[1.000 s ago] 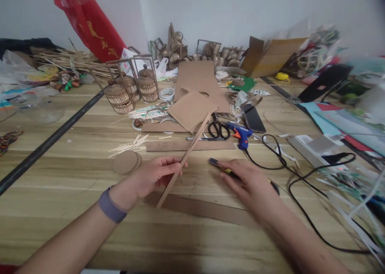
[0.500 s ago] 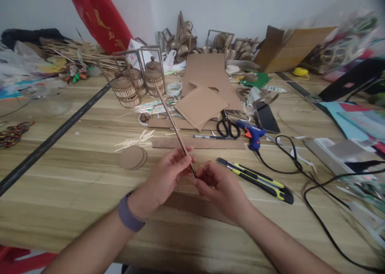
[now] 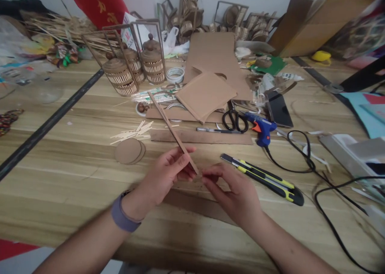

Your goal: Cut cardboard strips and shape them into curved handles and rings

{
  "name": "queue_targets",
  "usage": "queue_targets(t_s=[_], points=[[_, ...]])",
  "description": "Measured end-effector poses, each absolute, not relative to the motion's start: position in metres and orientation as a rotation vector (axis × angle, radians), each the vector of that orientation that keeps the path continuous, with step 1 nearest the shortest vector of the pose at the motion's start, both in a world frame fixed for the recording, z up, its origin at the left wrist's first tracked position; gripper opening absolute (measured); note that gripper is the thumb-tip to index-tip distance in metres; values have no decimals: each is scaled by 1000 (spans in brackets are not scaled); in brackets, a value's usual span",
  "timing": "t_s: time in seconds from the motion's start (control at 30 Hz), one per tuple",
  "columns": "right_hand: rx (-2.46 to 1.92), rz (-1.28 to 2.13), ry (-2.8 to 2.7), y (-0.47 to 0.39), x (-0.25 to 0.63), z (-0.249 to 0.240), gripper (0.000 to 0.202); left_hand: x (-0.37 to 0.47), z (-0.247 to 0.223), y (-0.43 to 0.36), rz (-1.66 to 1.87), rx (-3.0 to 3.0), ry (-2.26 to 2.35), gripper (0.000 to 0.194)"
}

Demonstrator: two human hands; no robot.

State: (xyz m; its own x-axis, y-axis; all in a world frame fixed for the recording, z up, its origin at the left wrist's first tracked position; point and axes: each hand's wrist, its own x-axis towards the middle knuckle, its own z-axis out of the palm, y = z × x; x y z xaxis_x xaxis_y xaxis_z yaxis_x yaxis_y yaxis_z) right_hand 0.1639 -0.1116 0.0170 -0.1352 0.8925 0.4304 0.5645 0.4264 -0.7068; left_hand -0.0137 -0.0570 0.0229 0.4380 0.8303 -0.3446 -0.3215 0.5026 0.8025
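Left hand (image 3: 168, 170) gripped a narrow cardboard strip (image 3: 173, 129) between thumb and fingers, slanted above the table (image 3: 75, 185). Right hand (image 3: 237, 191) had thumb and forefinger drawn close at the strip's near end; could not tell whether they pinched it. Utility knife (image 3: 264, 179) lay beside the right hand, 2 overlapping cardboard discs (image 3: 128, 151) beyond the left.

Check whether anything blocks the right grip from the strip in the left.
Nothing visible does: the right grip is at the near end of the cardboard strip; the utility knife lies off to the side.
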Motion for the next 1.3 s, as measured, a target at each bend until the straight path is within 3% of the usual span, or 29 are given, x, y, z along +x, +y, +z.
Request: queue_targets(t_s=[0.13, 1.3], points=[[-1230, 366, -1862, -113, 162, 20, 9, -13, 22, -58, 801, 753, 870, 52], [-1369, 602, -1765, -115, 157, 24, 14, -9, 22, -68, 795, 886, 944, 45]])
